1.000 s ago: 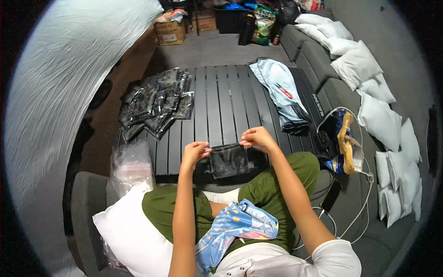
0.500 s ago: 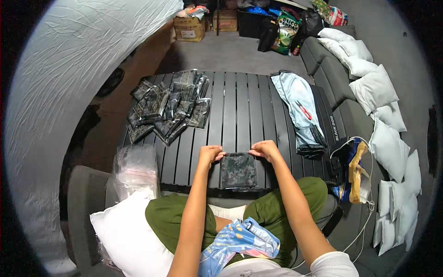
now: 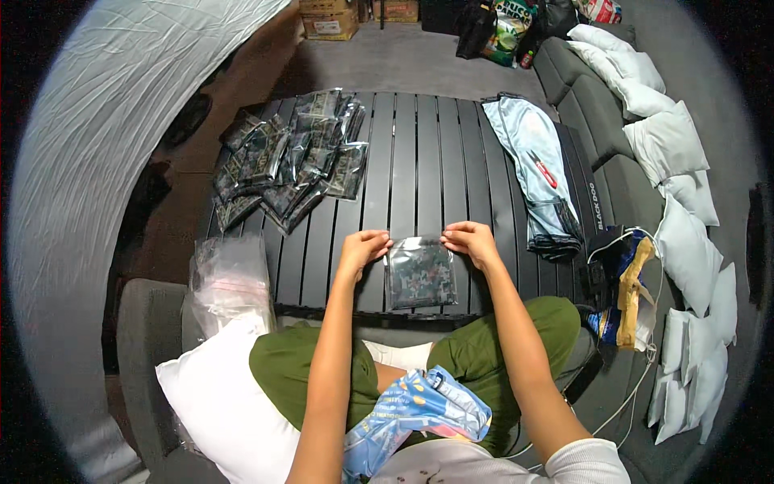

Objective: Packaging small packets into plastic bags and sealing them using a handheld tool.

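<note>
While both hands pinch its top corners, the small clear plastic pouch with a dark patterned fabric inside (image 3: pixel 420 273) lies flat on the near edge of the black slatted table (image 3: pixel 419 161). Left hand (image 3: pixel 363 246) and right hand (image 3: pixel 472 240) each close a fingertip grip on it. Farther left lies a pile of similar filled pouches (image 3: pixel 290 161); a light blue garment (image 3: pixel 536 165) lies right.

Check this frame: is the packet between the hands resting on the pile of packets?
No: the packet lies on bare table slats near the front edge, apart from the pile at the far left.
</note>
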{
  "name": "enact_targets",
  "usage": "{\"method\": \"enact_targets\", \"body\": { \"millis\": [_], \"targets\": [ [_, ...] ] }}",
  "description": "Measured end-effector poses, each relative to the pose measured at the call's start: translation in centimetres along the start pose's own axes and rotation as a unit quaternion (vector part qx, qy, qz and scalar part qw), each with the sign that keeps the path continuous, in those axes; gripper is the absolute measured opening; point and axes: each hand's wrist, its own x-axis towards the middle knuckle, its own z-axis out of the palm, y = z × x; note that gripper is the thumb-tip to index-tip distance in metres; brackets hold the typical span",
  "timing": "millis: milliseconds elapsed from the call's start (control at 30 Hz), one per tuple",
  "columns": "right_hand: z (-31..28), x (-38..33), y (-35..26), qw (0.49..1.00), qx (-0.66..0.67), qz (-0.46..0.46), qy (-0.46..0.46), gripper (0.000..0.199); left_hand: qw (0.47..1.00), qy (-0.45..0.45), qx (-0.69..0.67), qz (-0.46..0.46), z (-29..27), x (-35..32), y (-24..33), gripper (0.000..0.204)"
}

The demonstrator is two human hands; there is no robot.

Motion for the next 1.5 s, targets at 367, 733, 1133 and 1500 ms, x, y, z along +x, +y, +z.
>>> {"method": "enact_targets", "body": {
  "millis": [367, 733, 1133, 1500],
  "targets": [
    [-1.2, -0.4, -0.1, 0.993, -0.086, -0.052, -0.069, 0.007, 0.987, -0.023, 0.095, 0.124, -0.8, -0.4, -0.7, 0.015],
    [-2.0, -0.2, 0.1, 0.971, -0.177, -0.117, -0.109, 0.006, 0.904, -0.055, 0.313, 0.286, -1.6, -0.2, 0.0, 0.009],
    [-1.8, -0.8, 0.2, 0.946, -0.253, -0.169, -0.116, 0.004, 0.846, -0.027, 0.351, 0.402, -1.1, -1.8, -0.6, 0.009],
    [-0.5, -3.3, -0.3, 0.859, -0.416, -0.285, -0.092, 0.013, 0.744, -0.022, 0.484, 0.460, -1.8, -2.6, -1.0, 0.008]
  ]
}}
